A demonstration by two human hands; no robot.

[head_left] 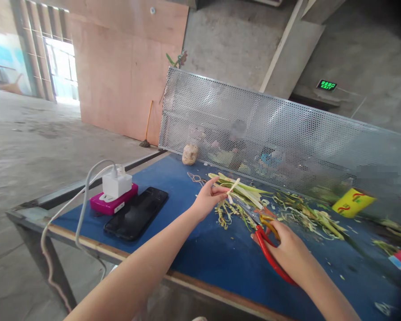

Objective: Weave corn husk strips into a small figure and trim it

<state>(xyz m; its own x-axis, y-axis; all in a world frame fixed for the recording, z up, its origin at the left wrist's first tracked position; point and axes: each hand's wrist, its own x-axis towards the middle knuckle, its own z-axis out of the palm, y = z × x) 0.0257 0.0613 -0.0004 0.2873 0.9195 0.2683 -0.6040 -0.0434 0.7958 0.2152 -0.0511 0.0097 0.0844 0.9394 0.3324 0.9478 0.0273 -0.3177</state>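
Pinched in the fingers of my left hand [210,196] is a pale, folded leaf strip [234,188]. My right hand [284,247] grips scissors [265,249] with one red and one yellow-orange handle. Their blades point up and left, toward the strip. Whether they touch it, I cannot tell. Long green and pale leaf strips [243,189] lie just behind my left hand. Curled trimmings [235,214] are scattered below the blades, and more leaf scraps [310,216] lie farther right.
A black phone [137,214] lies on the blue table [200,272], beside a magenta power strip [113,200] with a white charger and cables. Along the back stands a perforated metal screen [254,120]. A tan lump [190,154] and a yellow packet [353,203] sit near it.
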